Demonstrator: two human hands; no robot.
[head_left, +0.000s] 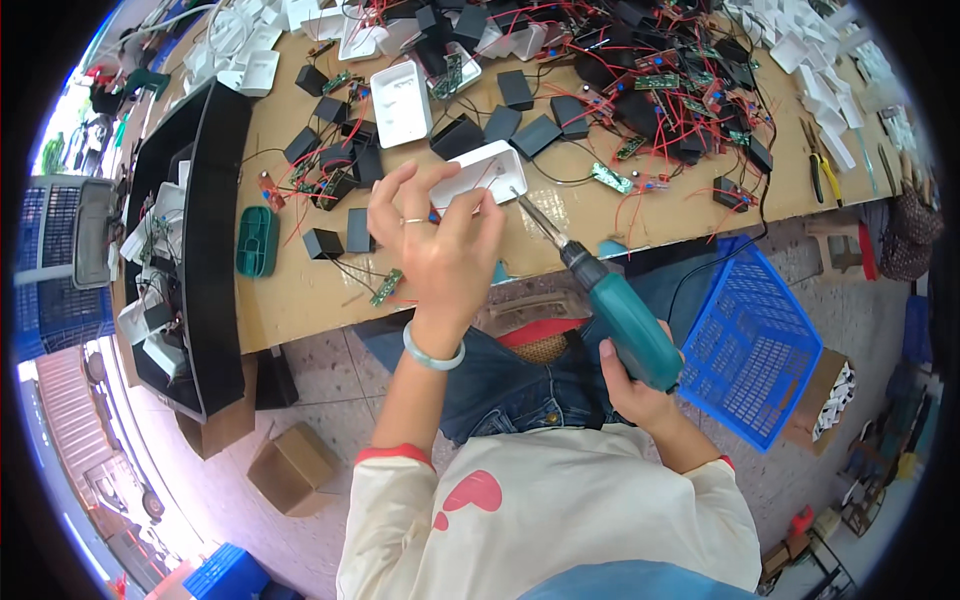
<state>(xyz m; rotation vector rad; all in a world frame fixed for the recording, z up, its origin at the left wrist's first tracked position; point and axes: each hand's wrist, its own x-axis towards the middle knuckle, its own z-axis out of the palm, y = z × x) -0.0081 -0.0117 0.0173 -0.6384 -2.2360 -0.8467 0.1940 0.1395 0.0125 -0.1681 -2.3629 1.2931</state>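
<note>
My left hand reaches over the table's near edge, its fingers bent at the near side of a white plastic case. Its fingertips grip the case wall, though the hand covers part of it. Inside the case a thin red wire shows. My right hand is wrapped round the body of a green electric screwdriver. The tool's metal bit points up and left, its tip by the right end of the case. Left of my wrist lies a small green circuit board with wires.
Black boxes, red wires and circuit boards pile up at the back. Another white case lies beyond my left hand. A green divided tray sits beside a large black bin. Pliers lie far right; a blue crate stands below.
</note>
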